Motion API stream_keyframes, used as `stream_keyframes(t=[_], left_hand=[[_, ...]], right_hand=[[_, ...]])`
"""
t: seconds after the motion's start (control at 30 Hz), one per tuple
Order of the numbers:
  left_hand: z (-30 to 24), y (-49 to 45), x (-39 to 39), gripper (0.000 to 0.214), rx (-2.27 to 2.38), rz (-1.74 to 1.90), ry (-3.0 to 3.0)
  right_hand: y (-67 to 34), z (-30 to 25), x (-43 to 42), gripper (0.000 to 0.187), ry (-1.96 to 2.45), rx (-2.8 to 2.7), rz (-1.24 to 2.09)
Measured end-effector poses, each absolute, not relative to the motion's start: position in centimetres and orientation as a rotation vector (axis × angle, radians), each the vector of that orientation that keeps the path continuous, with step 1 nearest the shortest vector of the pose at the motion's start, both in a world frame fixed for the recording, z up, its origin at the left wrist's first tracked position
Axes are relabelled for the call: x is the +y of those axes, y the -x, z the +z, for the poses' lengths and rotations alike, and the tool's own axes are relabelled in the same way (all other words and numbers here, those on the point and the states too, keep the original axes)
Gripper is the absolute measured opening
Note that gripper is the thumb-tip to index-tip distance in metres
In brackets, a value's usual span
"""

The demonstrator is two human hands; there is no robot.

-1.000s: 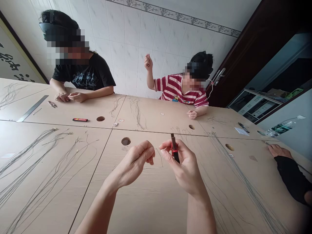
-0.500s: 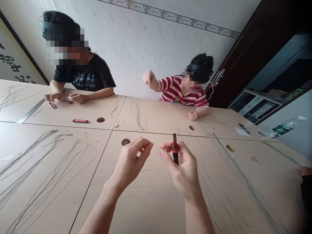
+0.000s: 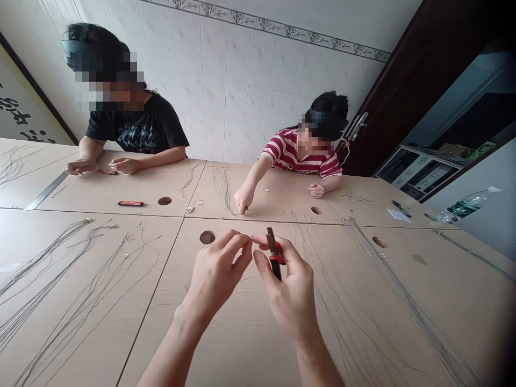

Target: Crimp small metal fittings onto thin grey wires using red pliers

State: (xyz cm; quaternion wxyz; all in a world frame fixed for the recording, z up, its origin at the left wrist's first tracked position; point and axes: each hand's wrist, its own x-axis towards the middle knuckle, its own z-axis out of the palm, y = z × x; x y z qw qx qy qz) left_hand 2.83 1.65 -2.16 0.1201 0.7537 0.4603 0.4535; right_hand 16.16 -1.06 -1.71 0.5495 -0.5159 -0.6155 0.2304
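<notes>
Red-handled pliers [image 3: 274,255] gripped in raised right hand [image 3: 288,290], left hand [image 3: 215,274] pinching alongside

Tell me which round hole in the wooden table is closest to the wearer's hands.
The round hole just up and left of the left hand; the other three holes lie clearly farther off.

Matt wood table [image 3: 250,344], thin metal chains [image 3: 80,279].
</notes>
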Motion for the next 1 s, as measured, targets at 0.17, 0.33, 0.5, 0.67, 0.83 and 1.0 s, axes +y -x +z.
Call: stream_keyframes(t=[0.17,0.33,0.5,0.67,0.83,1.0], left_hand=[[-2.2,-3.0,1.5,0.018,1.339,1.292,-2.233],[-2.0,-3.1,1.2,0.016,1.318,1.198,-2.230],[-1.7,-3.0,1.0,0.017,1.310,1.076,-2.216],[-1.6,-3.1,0.8,0.018,1.302,1.023,-2.177],[-1.6,-3.0,0.9,0.013,1.302,1.138,-1.985],[-1.3,-2.9,0.9,0.024,1.205,1.270,-1.679]], right_hand=[[-16.2,-1.9,-1.0,0.015,1.197,-1.489,0.475],[-16.2,-2.0,-0.9,0.014,1.182,-1.502,0.458],[-16.4,-2.6,-0.3,0.014,1.200,-1.522,0.435],[-16.6,-2.6,0.0,0.011,1.179,-1.487,0.489],[-17.4,-2.2,0.0,0.006,1.128,-1.339,0.658],[-17.9,-1.9,0.1,0.011,1.123,-1.258,0.744]])
